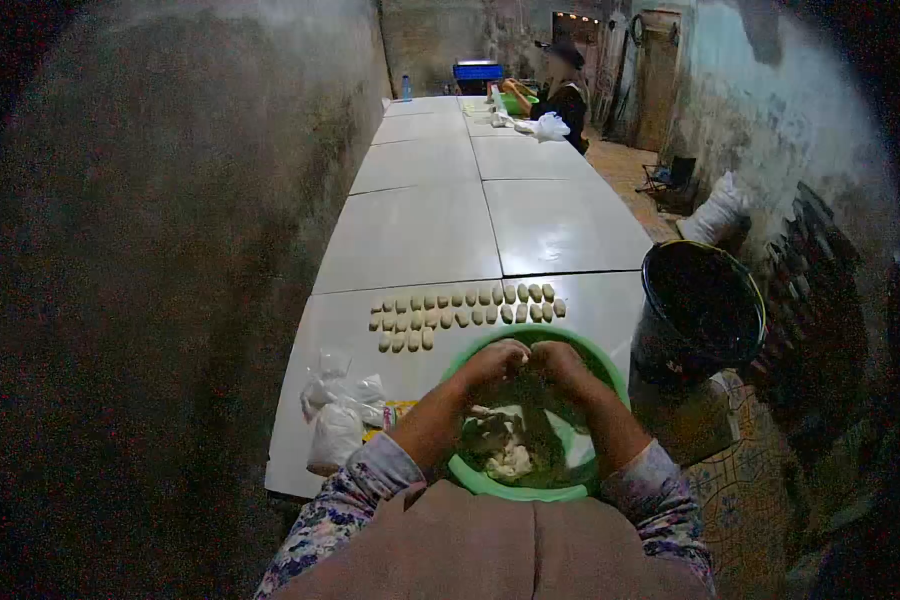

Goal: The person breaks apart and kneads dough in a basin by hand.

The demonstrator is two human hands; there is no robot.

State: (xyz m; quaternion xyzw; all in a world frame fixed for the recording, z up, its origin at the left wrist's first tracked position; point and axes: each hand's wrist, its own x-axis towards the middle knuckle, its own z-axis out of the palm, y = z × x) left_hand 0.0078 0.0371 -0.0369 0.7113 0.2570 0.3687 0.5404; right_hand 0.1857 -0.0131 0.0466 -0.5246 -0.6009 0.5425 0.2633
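Observation:
A green basin (pixel 530 492) stands at the near end of the white table, with a pale lump of dough (pixel 510 460) in its lower left part. My left hand (pixel 497 360) and my right hand (pixel 560 362) meet over the basin's far side, fingers curled. A small pale bit shows between the fingertips, apparently dough, mostly hidden by the fingers. Beyond the basin, several small oval dough pieces (pixel 456 319) lie in rows on the table.
Plastic bags of white powder (pixel 336 436) lie left of the basin. A black bucket (pixel 703 310) stands at the table's right edge. At the far end a person (pixel 567 95) works by another green basin (pixel 520 103). A white sack (pixel 715 212) leans at the right wall.

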